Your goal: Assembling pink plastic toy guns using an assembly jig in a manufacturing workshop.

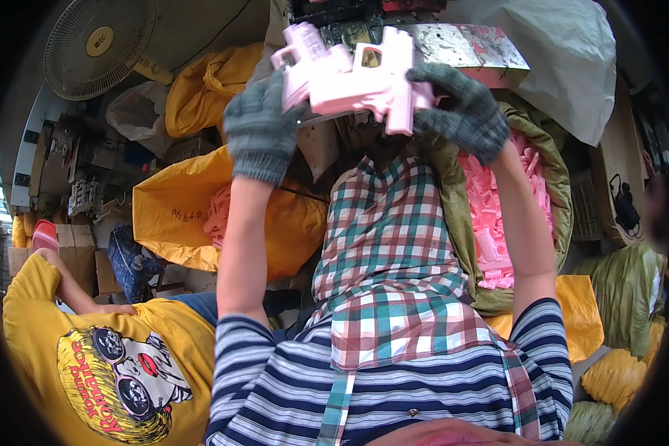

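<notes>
Here gloved hands, left hand [262,130] and right hand [464,110], grip pink toy guns [353,78]

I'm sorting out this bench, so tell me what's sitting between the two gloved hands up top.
In the head view, a pink moulded plastic piece spans the gap: the left hand grips one end, the right hand the other. Nothing else lies between them.

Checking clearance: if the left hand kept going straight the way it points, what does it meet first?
Probably the worn, paint-stained metal machine plate just past the pink moulded plastic part that the grey-gloved left hand grips; depth is unclear.
</notes>
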`<state>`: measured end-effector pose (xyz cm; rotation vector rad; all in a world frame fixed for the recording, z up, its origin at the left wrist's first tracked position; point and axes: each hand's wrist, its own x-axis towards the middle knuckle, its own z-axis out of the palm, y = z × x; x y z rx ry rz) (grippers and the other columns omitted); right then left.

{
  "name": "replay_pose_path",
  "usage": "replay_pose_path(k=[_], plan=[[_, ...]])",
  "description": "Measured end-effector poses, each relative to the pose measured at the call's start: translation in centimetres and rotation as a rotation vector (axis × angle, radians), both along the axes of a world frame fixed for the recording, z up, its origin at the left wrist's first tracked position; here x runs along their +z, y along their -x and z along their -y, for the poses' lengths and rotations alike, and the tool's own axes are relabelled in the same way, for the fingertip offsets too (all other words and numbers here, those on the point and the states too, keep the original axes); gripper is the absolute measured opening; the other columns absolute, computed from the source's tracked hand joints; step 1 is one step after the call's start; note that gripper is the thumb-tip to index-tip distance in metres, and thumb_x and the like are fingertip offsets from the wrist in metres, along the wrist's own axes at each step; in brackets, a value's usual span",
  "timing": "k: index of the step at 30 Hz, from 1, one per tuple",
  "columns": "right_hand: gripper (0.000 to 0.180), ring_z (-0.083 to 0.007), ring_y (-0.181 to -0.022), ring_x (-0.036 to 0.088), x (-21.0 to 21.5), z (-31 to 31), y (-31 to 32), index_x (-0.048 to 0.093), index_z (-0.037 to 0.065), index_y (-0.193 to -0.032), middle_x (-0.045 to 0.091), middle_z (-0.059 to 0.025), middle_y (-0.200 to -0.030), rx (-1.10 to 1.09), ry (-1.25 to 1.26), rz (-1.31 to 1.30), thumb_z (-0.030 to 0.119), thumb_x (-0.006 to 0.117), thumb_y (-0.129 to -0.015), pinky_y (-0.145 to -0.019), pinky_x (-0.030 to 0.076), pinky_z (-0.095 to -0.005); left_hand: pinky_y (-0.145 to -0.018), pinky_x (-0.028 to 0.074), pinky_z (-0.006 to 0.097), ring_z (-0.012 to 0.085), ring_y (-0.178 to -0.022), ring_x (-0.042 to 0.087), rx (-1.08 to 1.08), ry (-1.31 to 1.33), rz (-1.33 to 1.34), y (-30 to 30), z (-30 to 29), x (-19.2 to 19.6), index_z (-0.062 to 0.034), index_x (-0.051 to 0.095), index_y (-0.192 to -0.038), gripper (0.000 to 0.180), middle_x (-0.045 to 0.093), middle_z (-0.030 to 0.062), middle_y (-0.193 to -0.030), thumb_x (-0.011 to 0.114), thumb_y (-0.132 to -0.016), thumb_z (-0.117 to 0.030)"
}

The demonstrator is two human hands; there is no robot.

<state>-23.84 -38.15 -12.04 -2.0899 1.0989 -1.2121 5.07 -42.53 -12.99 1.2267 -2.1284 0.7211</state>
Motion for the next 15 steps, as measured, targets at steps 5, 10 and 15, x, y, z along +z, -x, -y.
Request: replay_pose_path(k=[5, 10, 15], plan=[[0.043, -0.0244, -0.112, 0.048, -1.0, 8.2, -1.6, 0.051, 0.012, -0.122, 0.052, -0.0104, -0.121, 0.056, 0.281, -0.35, 0.021, 0.062, -0.081, -0.096, 0.039, -0.0339, -0.082, 0.041, 0.044, 0.035, -0.095, 0.053, 0.565, -0.356, -0.171, -10.1, -6.0, -2.9, -0.0052, 0.043, -0.122, 0.058, 0.054, 0.0198, -0.105, 0.062, -0.076, -0.033], [0.042, -0.0303, -0.117, 0.042, -1.2, 10.7, -1.6, 0.052, 0.012, -0.119, 0.048, -0.0147, -0.124, -0.021, 0.357, -0.568, 0.027, 0.059, -0.081, -0.1, 0.033, -0.0367, -0.09, 0.037, 0.043, 0.0383, -0.105, 0.048, 0.866, -0.524, 0.149, -13.4, -9.0, -5.3, -0.0053, 0.031, -0.133, 0.068, 0.049, 0.0246, -0.116, 0.06, -0.077, -0.034], [0.036, -0.0321, -0.092, 0.057, 1.5, 1.3, 2.8, 0.055, 0.001, -0.109, 0.061, -0.0187, -0.096, -0.016, -0.035, -0.194, 0.018, 0.062, -0.078, -0.083, 0.045, -0.036, -0.088, 0.042, 0.033, 0.0256, -0.103, 0.055, 0.258, -0.858, -0.448, -9.5, -8.3, -7.3, -0.0043, 0.045, -0.125, 0.047, 0.055, 0.0187, -0.114, 0.06, -0.083, -0.019]])
